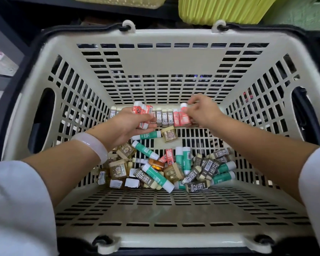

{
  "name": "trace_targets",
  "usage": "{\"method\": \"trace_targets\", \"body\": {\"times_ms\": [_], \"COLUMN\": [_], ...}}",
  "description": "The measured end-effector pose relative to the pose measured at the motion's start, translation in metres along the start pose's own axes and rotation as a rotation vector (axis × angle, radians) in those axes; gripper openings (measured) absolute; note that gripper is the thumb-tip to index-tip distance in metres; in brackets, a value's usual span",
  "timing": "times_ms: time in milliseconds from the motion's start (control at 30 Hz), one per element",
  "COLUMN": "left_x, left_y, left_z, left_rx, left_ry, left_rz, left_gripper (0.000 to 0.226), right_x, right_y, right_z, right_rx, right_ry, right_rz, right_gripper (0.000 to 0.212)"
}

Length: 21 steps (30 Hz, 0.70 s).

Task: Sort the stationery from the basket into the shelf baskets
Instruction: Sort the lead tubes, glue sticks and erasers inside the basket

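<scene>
Head view looked down into a cream slotted basket [161, 58] with black handles, both forearms reaching in. The left hand [127, 126], a pale bangle [92, 145] on its wrist, gripped a small stack of red-sleeved erasers [142, 112], fingers curled round them. The right hand [203, 111] pinched another red eraser [184, 115] by its white end, at the right end of a row of brown 2B erasers [164, 118] and red ones standing along the far wall of the basket floor. Nearer the person lay a loose heap: green-and-white glue sticks [156, 174], amber square sharpeners [117, 169] and more brown 2B erasers [211, 167], jumbled and overlapping. Beyond the basket's far rim showed a yellow-green shelf basket [220, 10] and, to its left, a paler yellow one [118, 1].
</scene>
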<state>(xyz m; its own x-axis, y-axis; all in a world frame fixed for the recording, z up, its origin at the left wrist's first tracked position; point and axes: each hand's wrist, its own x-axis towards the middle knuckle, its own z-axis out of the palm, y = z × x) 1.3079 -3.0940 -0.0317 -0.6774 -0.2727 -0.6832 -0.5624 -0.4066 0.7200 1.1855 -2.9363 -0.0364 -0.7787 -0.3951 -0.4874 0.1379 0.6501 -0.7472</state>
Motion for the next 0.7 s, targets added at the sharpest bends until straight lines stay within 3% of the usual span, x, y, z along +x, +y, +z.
{"method": "trace_targets", "body": {"times_ms": [133,300,400,567,700], "left_x": [0.003,0.006,0.008,0.008,0.007], "left_y": [0.001,-0.002,-0.004,-0.004,-0.003], "left_z": [-0.005,-0.003,-0.003,-0.004,-0.003], "left_rx": [-0.003,0.069,0.095,0.106,0.127], "left_ry": [0.014,0.002,-0.005,0.010,0.023], "left_rz": [0.010,0.040,0.049,0.060,0.069], "left_gripper": [0.020,0.015,0.016,0.013,0.011], "right_x": [0.013,0.008,0.001,0.002,0.005], "right_y": [0.025,0.037,0.041,0.044,0.048], "right_z": [-0.019,-0.017,-0.008,-0.022,-0.035], "right_rx": [-0.341,-0.619,-0.693,-0.817,-0.988], "right_ry": [0.135,0.256,0.218,0.376,0.371], "right_rz": [-0.035,-0.252,-0.235,-0.169,-0.088], "right_gripper": [0.014,0.019,0.020,0.017,0.013]}}
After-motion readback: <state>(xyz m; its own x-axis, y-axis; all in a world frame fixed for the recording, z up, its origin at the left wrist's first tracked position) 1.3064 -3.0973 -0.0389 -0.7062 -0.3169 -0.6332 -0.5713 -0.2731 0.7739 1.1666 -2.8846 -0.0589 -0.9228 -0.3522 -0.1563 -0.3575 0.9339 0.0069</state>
